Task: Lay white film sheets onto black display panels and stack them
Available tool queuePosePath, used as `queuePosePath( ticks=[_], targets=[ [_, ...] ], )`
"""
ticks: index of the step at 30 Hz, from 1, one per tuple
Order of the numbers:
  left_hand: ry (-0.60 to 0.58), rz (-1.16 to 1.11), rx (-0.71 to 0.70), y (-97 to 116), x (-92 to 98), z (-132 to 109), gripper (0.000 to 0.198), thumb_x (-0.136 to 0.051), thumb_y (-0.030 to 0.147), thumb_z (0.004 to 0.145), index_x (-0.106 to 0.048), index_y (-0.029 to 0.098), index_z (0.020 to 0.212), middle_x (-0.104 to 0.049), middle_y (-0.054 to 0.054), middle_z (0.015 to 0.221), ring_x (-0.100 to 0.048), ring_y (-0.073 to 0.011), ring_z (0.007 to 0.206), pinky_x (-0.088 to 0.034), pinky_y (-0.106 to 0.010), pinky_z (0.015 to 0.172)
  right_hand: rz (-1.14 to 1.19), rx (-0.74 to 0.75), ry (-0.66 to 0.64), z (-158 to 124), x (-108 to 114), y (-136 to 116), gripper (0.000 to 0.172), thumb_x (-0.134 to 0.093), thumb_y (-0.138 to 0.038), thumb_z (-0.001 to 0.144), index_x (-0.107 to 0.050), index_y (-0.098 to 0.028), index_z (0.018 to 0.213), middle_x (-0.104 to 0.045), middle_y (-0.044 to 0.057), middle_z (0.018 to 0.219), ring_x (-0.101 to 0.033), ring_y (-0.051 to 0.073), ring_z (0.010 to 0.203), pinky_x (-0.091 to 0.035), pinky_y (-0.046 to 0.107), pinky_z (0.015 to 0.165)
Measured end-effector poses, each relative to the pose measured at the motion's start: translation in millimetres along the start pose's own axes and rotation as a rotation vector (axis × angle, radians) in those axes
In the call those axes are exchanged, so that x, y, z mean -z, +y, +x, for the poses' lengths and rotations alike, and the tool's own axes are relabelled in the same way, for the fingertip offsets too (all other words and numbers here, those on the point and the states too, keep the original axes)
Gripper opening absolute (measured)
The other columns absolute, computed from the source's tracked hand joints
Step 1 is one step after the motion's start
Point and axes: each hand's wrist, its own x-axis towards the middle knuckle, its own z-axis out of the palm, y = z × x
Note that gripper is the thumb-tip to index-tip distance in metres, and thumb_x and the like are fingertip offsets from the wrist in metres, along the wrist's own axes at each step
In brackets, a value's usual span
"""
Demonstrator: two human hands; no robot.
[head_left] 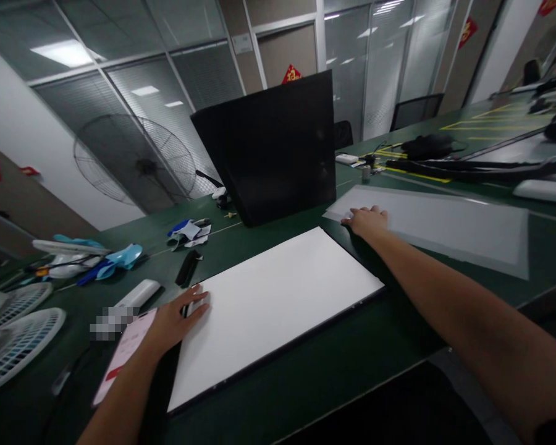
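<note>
A large white flat panel (278,303) in a thin dark frame lies on the green table (306,395). My left hand (176,321) rests at the panel's left corner, fingers stretched out flat on it. My right hand (368,221) lies at the panel's far right corner, fingers curled down on the edge, beside a translucent white sheet (445,225). Whether the right hand grips anything is unclear.
A black upright panel (273,148) stands behind the white one. At left lie a phone (125,352), a white remote-like bar (136,295), a black stick (186,267), blue and white parts (97,259) and fan grilles (13,334). Black cables and gear (467,164) sit far right.
</note>
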Motion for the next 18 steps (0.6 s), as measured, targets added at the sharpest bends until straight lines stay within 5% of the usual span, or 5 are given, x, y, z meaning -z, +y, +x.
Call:
queuePosePath(
  ticks=[8, 10, 14, 18],
  targets=[
    [0.0, -0.021, -0.003, 9, 2.7, -3, 0.073, -0.059, 0.085, 0.083, -0.081, 0.028, 0.123, -0.064, -0.007, 0.152, -0.066, -0.0349, 0.135, -0.045, -0.049, 0.122, 0.025, -0.011, 0.038, -9, 4, 1, 0.063, -0.038, -0.061, 0.106, -0.062, -0.02, 0.148, -0.06, 0.021, 0.144, -0.047, 0.041, 0.135, -0.036, 0.059, 0.109],
    [-0.002, -0.019, 0.004, 10, 3.1, -3, 0.071, -0.059, 0.083, 0.084, -0.081, 0.028, 0.123, -0.064, -0.007, 0.152, -0.066, -0.0352, 0.135, -0.045, -0.05, 0.121, 0.022, -0.009, 0.055, -10, 4, 2, 0.072, -0.039, -0.068, 0.104, -0.058, -0.016, 0.151, -0.055, 0.023, 0.15, -0.044, 0.041, 0.14, -0.032, 0.059, 0.114],
    [-0.013, -0.017, 0.002, 8, 3.5, -2, 0.068, -0.06, 0.082, 0.085, -0.081, 0.029, 0.123, -0.065, -0.006, 0.151, -0.065, -0.0356, 0.136, -0.045, -0.051, 0.122, 0.021, -0.091, 0.024, -10, 3, 2, 0.118, -0.045, -0.092, 0.087, -0.032, -0.005, 0.165, -0.027, 0.034, 0.166, -0.024, 0.049, 0.155, -0.02, 0.062, 0.123],
    [-0.028, -0.019, 0.014, 9, 2.9, -1, 0.069, -0.06, 0.079, 0.086, -0.08, 0.027, 0.125, -0.063, -0.008, 0.153, -0.063, -0.0356, 0.138, -0.042, -0.051, 0.124, 0.04, -0.129, -0.062, -9, 5, 0, 0.113, -0.043, -0.094, 0.087, -0.038, -0.01, 0.163, -0.031, 0.034, 0.164, -0.031, 0.051, 0.152, -0.026, 0.064, 0.12]
  ],
)
